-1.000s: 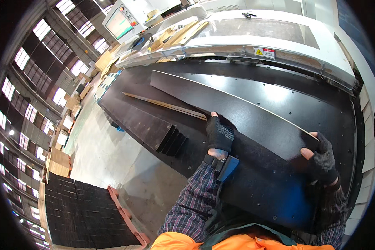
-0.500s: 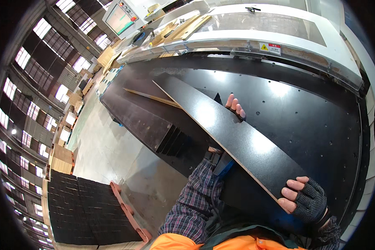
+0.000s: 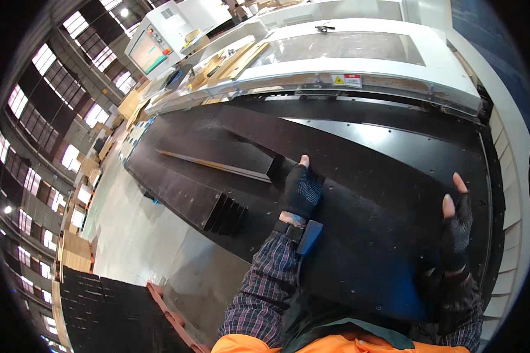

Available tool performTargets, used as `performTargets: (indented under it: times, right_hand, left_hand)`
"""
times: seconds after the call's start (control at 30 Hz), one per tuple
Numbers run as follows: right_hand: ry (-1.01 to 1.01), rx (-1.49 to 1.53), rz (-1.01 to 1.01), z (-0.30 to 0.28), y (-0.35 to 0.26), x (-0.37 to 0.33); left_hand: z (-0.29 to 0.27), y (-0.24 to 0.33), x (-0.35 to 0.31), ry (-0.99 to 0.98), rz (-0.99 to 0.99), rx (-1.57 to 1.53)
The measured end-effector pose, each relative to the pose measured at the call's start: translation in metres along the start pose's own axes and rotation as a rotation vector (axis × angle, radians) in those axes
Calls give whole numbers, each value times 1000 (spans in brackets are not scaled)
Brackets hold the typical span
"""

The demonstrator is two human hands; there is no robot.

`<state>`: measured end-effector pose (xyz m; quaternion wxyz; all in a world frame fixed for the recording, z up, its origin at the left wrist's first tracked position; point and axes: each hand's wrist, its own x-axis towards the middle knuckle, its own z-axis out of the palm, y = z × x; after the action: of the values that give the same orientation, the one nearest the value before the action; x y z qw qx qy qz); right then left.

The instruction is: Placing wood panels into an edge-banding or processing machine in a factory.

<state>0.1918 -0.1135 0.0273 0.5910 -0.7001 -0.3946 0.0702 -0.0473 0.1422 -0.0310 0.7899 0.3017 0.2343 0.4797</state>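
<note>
Since half a second ago, dark board [image 3: 335,153] turned from glossy to dull face, slanting over black table [image 3: 341,265] | left hand [image 3: 302,191] at near edge; right hand [image 3: 458,223] by right end, thumb and finger spread, both grips unclear | uneven hold might knock pale-edged panel [image 3: 215,165]; dark stack [image 3: 221,212] beyond, leftward

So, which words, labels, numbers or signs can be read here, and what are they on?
Red-and-white rectangular label with a yellow warning triangle, on the front edge of the long white machine: lettering too small to read.
Lit rectangular screen on the boxy white console: nothing legible.
</note>
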Motion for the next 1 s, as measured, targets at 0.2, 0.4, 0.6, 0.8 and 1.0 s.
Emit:
performTargets:
  times: [0.2,0.4,0.6,0.8,1.0]
  right_hand:
    - [-27,199,191,-48,64,43]
    - [-87,-615,-385,-37,23,42]
    - [-331,-722,-383,-5,76,69]
    - [-566,-920,-320,32,56,116]
    - [-607,-1016,-302,34,89,175]
  left_hand:
    - [41,-33,17,91,-103,201]
    - [65,-71,41,157,-105,226]
    - [38,-82,44,-241,-443,467]
    - [20,-32,52,-100,332,1201]
    - [13,-22,81,-83,496,1420]
